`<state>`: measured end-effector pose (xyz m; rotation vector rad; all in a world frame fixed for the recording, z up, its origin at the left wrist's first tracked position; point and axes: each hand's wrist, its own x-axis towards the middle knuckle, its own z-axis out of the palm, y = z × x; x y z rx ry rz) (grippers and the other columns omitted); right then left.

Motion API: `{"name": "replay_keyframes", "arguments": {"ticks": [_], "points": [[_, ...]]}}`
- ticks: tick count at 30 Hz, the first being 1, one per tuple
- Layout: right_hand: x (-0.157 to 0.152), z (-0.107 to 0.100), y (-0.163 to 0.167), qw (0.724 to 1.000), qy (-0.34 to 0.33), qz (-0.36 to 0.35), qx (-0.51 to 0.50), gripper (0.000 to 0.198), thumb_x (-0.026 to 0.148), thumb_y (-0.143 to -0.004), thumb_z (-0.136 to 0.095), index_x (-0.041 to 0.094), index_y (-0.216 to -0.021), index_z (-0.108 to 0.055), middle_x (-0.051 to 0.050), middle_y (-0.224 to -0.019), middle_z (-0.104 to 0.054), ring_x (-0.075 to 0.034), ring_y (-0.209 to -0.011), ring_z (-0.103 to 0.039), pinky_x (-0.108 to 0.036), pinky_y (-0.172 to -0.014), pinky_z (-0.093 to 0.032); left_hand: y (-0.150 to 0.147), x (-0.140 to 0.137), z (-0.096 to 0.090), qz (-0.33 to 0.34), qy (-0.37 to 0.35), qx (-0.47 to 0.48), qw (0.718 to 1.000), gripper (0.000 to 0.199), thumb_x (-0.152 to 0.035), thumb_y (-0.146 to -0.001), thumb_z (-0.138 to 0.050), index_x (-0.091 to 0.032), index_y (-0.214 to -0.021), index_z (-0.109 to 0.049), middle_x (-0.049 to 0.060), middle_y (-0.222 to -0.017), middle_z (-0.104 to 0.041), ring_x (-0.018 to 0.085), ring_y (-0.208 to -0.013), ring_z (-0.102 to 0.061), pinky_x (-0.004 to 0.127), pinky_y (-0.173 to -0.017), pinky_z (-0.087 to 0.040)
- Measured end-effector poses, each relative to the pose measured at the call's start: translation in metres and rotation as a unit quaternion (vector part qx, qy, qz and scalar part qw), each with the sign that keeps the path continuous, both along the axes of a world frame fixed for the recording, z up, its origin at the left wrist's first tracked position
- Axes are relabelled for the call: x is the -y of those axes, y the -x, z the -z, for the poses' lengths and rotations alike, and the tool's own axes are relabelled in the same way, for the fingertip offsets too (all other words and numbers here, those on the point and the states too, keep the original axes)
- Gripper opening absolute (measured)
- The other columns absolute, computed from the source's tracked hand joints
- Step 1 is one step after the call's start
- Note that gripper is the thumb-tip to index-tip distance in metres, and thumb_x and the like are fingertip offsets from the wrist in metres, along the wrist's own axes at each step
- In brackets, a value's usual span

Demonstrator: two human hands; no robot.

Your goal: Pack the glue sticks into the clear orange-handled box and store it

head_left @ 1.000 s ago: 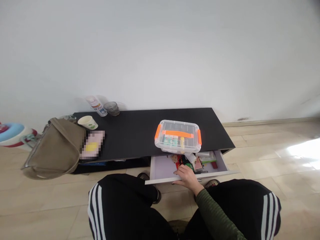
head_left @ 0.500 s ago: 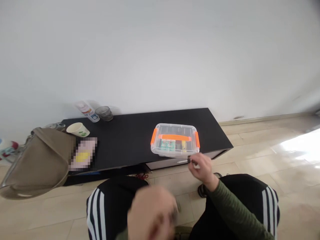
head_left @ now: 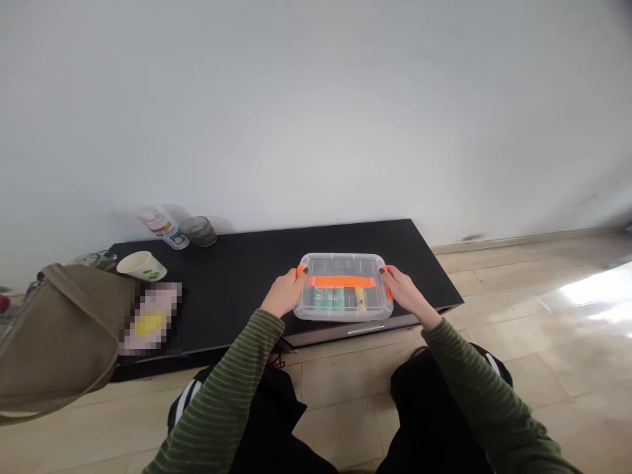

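Note:
A clear plastic storage box (head_left: 345, 312) with an orange carry handle (head_left: 340, 281) sits near the front edge of the black cabinet. Through its lid I see green packets (head_left: 328, 297) and a yellow item (head_left: 360, 298). My left hand (head_left: 287, 291) grips the box's left end, its thumb over the orange clip. At the opposite end my right hand (head_left: 402, 288) holds the right orange clip (head_left: 390, 289), thumb on top. The fingers beneath both ends are mostly hidden. Below the box, the cabinet's drawer front (head_left: 330, 334) shows a slim metal pull (head_left: 366, 330).
On the black cabinet (head_left: 247, 283), toward the left, stand a spray can (head_left: 165, 229), a dark glass (head_left: 198, 232) and a paper cup (head_left: 143, 266). A blurred-out pink and yellow item (head_left: 153, 319) lies before them. A brown bag (head_left: 69, 336) rests at the left end.
My left hand has risen from near my lap to the box's left end. My right hand has gone from the drawer pull up to the right clip. The drawer looks pushed in.

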<state>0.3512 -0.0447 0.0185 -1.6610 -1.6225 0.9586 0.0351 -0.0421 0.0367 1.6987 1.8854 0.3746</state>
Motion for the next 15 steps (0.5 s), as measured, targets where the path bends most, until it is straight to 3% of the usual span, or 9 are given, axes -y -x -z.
{"name": "replay_keyframes", "arguments": {"ticks": [10, 15], "points": [[-0.037, 0.007, -0.003, 0.981, 0.020, -0.040, -0.191, 0.038, 0.045, -0.092, -0.043, 0.018, -0.103, -0.067, -0.005, -0.094, -0.070, -0.018, -0.083, -0.062, -0.028, -0.073, -0.049, 0.008, -0.013, 0.005, -0.020, -0.015, 0.021, 0.999, 0.051, -0.049, -0.097, -0.022, -0.019, -0.098, -0.063, 0.017, -0.108, -0.072, 0.032, -0.105, -0.067, 0.039, -0.089, -0.047], [-0.052, 0.009, -0.006, 0.993, 0.008, -0.024, -0.116, 0.035, 0.037, -0.092, -0.044, 0.023, -0.114, -0.067, -0.004, -0.102, -0.073, -0.020, -0.088, -0.065, -0.031, -0.077, -0.051, 0.007, -0.016, 0.006, -0.032, -0.023, 0.028, 0.999, 0.051, -0.050, -0.097, -0.023, -0.019, -0.099, -0.063, 0.017, -0.108, -0.072, 0.032, -0.105, -0.066, 0.040, -0.089, -0.047]]}}
